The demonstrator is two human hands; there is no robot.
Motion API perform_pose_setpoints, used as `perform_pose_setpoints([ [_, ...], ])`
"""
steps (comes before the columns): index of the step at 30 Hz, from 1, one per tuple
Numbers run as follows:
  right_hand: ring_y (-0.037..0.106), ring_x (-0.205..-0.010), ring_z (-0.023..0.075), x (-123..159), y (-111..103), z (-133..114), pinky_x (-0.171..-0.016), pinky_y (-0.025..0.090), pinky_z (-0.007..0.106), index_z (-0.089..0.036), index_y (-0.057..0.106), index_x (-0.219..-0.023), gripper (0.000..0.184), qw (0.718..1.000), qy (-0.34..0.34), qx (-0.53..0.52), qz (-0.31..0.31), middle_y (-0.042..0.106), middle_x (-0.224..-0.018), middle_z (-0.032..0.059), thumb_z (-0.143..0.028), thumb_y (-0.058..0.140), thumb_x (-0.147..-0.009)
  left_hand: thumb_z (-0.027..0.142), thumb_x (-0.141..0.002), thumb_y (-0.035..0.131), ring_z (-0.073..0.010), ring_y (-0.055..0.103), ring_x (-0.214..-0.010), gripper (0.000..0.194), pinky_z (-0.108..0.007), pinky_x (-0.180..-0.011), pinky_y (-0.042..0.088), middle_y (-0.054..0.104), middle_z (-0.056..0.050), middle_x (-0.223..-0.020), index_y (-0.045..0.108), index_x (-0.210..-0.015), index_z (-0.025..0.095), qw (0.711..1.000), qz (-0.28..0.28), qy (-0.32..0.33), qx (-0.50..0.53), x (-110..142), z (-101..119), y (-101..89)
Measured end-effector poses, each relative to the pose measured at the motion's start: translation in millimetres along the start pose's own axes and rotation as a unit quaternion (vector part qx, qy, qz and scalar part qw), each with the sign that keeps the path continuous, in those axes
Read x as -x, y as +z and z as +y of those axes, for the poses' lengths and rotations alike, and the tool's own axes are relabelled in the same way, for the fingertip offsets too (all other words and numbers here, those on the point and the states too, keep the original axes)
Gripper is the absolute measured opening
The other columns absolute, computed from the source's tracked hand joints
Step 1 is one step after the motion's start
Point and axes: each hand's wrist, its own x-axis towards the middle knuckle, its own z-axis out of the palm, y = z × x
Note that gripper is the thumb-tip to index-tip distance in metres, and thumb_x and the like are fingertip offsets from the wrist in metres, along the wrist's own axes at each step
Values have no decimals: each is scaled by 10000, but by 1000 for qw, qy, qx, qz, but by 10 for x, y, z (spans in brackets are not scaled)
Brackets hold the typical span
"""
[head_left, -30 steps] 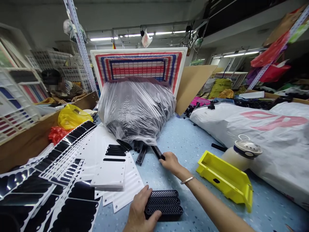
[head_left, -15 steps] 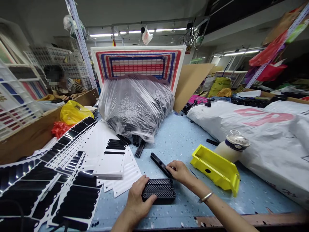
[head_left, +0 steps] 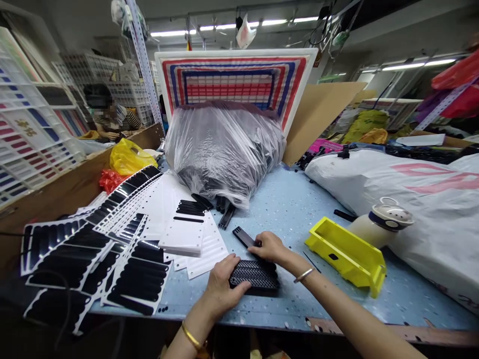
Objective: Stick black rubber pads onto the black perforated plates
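Head view across a workshop counter (head_left: 299, 209): a co-worker (head_left: 110, 112) sits at far left, beyond a yellow plastic bag (head_left: 127, 158). Nearer, white punched sheets (head_left: 187, 249) carrying black rounded pieces spread over the counter's left side. Just right of them, the left hand (head_left: 220, 284) bears down on a stack of black perforated strips (head_left: 254, 275) – fingers spread across the top, thumb along the near edge, gripping it. The right hand (head_left: 270, 247) sits just above the stack, fingers curled closed over the end of a single black strip (head_left: 243, 237), which runs out from under the fingertips toward a clear bag of black parts (head_left: 220, 154). Further right lie a yellow plastic bin (head_left: 346, 254) and a white sack (head_left: 419, 209).
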Motion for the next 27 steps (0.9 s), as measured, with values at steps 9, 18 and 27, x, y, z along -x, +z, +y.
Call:
perform_pose_setpoints([
  [9,662,-883,249,-43,89,60,-754,454,303,-155,681,-1141,494,998,-45,-50,-3,733,-957,90,-201,732,-652,230,-582,864,-339,566,-1257,830,-469,-1076,468,603,-159,-1363,557,-1348,145,992,-76,-73,67,-53,166,-309],
  [18,663,-711,192,155,57,5,-631,460,254,-178,771,-819,223,985,-97,-139,-37,754,-770,30,-160,605,-671,78,-773,533,-236,696,-1035,561,-390,-955,551,703,-98,-1225,596,-1322,172,989,-58,-117,68,-346,-25,-514],
  [27,631,-650,185,295,79,96,-643,444,266,-187,730,-715,282,981,-105,-162,-5,702,-641,13,-278,486,-823,66,-793,455,-194,704,-985,445,-321,-920,546,760,-47,-1087,705,-1144,180,988,-129,-64,59,-512,95,-409],
])
